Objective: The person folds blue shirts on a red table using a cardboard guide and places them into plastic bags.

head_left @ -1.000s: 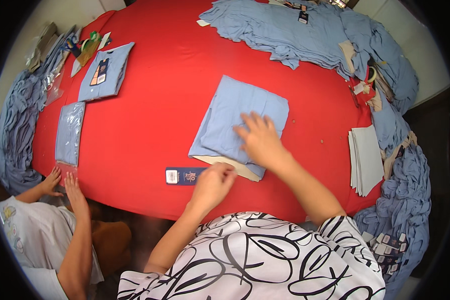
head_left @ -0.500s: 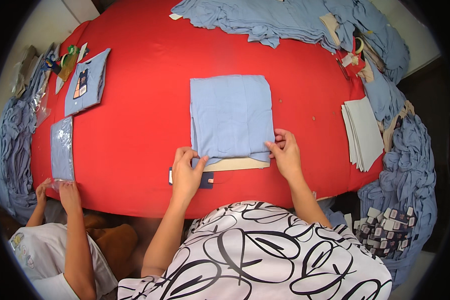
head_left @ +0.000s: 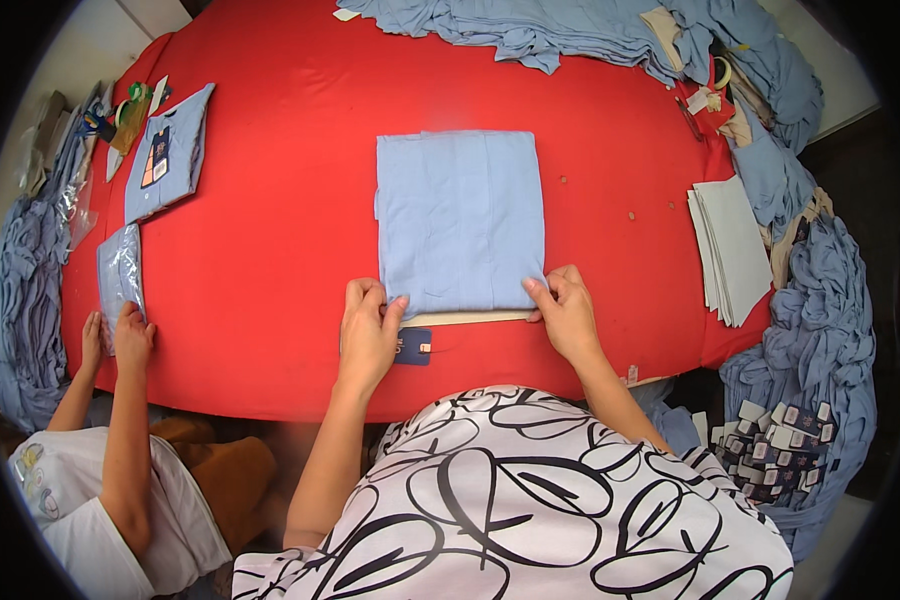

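A light blue folded garment (head_left: pixel 460 220) lies flat in front of me, its near edge straight. A strip of cream card (head_left: pixel 470 319) shows just under that edge. My left hand (head_left: pixel 368 325) pinches the near left corner, thumb on top and fingers curled. At the near right corner, my right hand (head_left: pixel 567 315) grips the cloth between thumb and fingers. A dark blue hang tag (head_left: pixel 413 347) pokes out on the table beside my left hand, partly covered by it.
The table has a red cover (head_left: pixel 270 300). At left, a co-worker's hands (head_left: pixel 130 335) hold a bagged garment (head_left: pixel 120 262); a tagged folded shirt (head_left: pixel 170 150) lies beyond. White card sheets (head_left: pixel 730 250) sit at right. Blue garments (head_left: pixel 530 30) are heaped at the far edge; hang tags (head_left: pixel 775 450) lie lower right.
The garment's near edge has come down over more of the cream card, both my hands still at its corners. The co-worker's hands have moved up along the bagged garment.
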